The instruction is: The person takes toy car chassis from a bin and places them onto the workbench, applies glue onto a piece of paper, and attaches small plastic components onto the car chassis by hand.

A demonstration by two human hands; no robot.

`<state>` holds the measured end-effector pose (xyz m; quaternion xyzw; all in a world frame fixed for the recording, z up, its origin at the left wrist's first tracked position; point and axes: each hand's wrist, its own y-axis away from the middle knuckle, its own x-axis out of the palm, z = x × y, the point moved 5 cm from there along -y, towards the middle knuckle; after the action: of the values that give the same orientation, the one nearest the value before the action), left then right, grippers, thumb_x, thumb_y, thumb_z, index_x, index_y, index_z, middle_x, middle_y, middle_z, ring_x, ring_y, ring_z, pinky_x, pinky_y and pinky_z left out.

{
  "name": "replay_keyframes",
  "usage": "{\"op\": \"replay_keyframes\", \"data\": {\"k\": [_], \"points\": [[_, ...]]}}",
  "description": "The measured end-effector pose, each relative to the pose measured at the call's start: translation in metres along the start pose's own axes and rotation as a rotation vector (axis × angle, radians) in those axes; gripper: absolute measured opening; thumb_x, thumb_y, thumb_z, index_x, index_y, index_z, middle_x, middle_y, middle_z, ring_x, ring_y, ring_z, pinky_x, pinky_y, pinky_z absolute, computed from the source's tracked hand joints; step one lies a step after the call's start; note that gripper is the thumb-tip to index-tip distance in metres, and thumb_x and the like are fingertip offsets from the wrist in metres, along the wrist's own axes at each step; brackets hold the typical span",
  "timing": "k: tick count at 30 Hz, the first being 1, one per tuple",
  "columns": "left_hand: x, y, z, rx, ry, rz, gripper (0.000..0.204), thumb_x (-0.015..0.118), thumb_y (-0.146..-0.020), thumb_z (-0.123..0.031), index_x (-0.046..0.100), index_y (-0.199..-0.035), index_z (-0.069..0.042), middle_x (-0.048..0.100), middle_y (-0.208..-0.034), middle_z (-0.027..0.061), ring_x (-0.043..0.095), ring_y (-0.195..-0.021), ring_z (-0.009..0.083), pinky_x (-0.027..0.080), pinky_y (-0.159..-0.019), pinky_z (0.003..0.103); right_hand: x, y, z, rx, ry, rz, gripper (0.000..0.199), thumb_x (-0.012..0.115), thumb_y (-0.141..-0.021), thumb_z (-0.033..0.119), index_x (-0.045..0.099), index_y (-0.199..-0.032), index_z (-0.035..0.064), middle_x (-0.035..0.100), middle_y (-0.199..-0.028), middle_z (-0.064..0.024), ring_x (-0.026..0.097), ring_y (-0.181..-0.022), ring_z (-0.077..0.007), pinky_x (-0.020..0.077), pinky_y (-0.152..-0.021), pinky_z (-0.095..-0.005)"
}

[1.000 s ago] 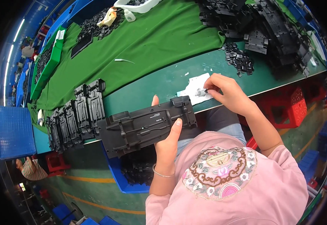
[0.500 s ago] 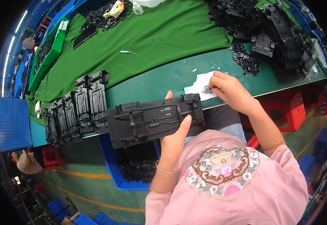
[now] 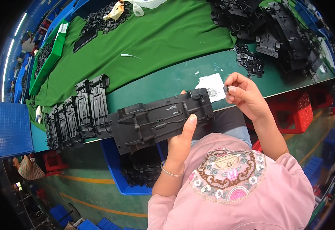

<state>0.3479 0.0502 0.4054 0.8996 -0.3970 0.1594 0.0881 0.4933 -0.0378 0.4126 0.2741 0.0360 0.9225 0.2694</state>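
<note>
My left hand [image 3: 181, 145] grips a long black plastic chassis panel [image 3: 156, 123] at its right part, thumb on the face and the other fingers behind it. The panel is held tilted at the table's near edge, its ribs and raised bars facing up. My right hand [image 3: 248, 96] is closed just right of the panel, pinching a small black plastic piece [image 3: 226, 88] between thumb and fingertips. Beside those fingertips a white sheet of paper [image 3: 212, 85] with dark smudges lies on the green table [image 3: 158, 87].
Several similar black panels [image 3: 84, 107] stand in a row at left. Small black parts [image 3: 250, 61] lie in a heap at right, near stacked larger parts [image 3: 290, 34]. A green cloth [image 3: 163, 30] covers the table's far part. A blue bin [image 3: 133, 188] sits below the edge.
My right hand has moved back off the paper toward the right, and a small black piece now shows in its fingertips. The panel has shifted slightly right in my left hand.
</note>
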Motion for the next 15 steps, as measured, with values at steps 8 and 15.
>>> {"op": "replay_keyframes", "data": {"k": [8,15], "points": [[0.019,-0.004,0.0,-0.114,0.123,0.036,0.051,0.035,-0.082,-0.029,0.022,-0.124,-0.003,0.039,-0.115,0.0086,0.041,-0.104,0.0168,0.031,-0.088,0.03,0.04,0.036,0.004,-0.289,0.431,0.111,0.014,0.056,-0.068,-0.005,0.05,-0.08,0.0011,0.049,-0.075,-0.0025,0.05,-0.067,-0.0098,0.041,-0.058,-0.0217],[0.025,-0.002,-0.004,-0.03,0.076,0.093,0.047,0.032,-0.083,-0.019,0.021,-0.122,0.005,0.034,-0.119,0.0133,0.035,-0.108,0.0186,0.025,-0.092,0.03,0.048,0.042,0.012,-0.563,0.82,0.088,0.017,0.059,-0.063,-0.007,0.052,-0.077,-0.0009,0.051,-0.071,-0.0076,0.052,-0.061,-0.0139,0.0419,-0.053,-0.0218]]}}
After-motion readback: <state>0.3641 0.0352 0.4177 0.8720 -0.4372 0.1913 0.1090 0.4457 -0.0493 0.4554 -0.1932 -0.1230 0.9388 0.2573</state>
